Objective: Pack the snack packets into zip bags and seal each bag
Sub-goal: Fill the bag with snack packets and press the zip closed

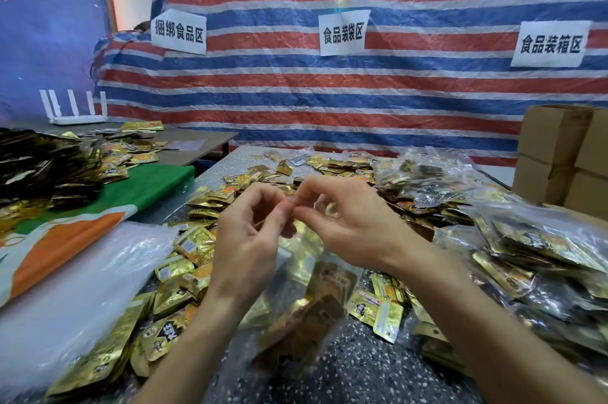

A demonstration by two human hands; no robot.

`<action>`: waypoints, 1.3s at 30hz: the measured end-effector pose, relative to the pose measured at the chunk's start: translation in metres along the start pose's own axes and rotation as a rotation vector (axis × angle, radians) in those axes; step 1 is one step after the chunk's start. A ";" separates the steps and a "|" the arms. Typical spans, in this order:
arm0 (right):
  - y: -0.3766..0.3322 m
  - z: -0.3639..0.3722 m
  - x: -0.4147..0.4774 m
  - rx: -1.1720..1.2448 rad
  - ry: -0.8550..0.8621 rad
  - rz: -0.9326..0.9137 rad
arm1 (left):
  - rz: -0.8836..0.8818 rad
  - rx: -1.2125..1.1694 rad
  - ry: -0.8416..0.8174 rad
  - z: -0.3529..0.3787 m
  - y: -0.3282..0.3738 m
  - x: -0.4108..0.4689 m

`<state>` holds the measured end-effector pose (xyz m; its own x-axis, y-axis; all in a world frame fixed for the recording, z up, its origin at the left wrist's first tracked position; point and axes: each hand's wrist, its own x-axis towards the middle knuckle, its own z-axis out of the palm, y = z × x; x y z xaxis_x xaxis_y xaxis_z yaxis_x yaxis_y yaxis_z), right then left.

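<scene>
Clear zip bag (316,301) filled with gold snack packets, hung over the speckled table (362,370), top edge pinched by left hand (250,235) and right hand (348,226), fingertips met, loose packets (194,242) scattered around, filled bags (543,249) piled at right

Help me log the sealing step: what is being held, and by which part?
A clear zip bag, pinched at its top edge by the left hand and right hand, fingertips close together; snack packets lie inside it.
</scene>
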<state>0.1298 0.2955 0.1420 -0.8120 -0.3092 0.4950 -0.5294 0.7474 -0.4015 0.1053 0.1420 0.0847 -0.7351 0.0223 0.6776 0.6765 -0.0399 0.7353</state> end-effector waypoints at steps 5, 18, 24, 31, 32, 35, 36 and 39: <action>0.003 -0.008 -0.003 0.122 -0.059 0.027 | 0.023 -0.089 0.105 0.003 -0.001 -0.004; 0.057 -0.028 -0.044 0.132 -0.100 0.183 | 0.014 -0.206 0.209 -0.009 -0.012 0.001; 0.068 -0.032 -0.058 0.164 -0.081 0.197 | 0.004 -0.226 0.230 -0.012 -0.016 0.002; 0.075 -0.035 -0.070 0.188 -0.044 0.218 | -0.023 -0.247 0.245 -0.014 -0.023 0.004; 0.074 -0.035 -0.071 0.199 -0.033 0.215 | -0.027 -0.249 0.252 -0.014 -0.023 0.004; 0.068 -0.037 -0.070 0.248 -0.002 0.189 | -0.039 -0.271 0.262 -0.013 -0.022 0.005; 0.065 -0.038 -0.070 0.280 0.015 0.177 | -0.044 -0.281 0.259 -0.014 -0.021 0.005; 0.056 -0.043 -0.070 0.406 0.079 0.169 | -0.073 -0.347 0.237 -0.014 -0.015 0.005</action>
<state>0.1676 0.3848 0.1180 -0.8823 -0.1451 0.4478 -0.4576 0.4869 -0.7440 0.0910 0.1283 0.0763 -0.7973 -0.1917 0.5723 0.5978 -0.3815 0.7051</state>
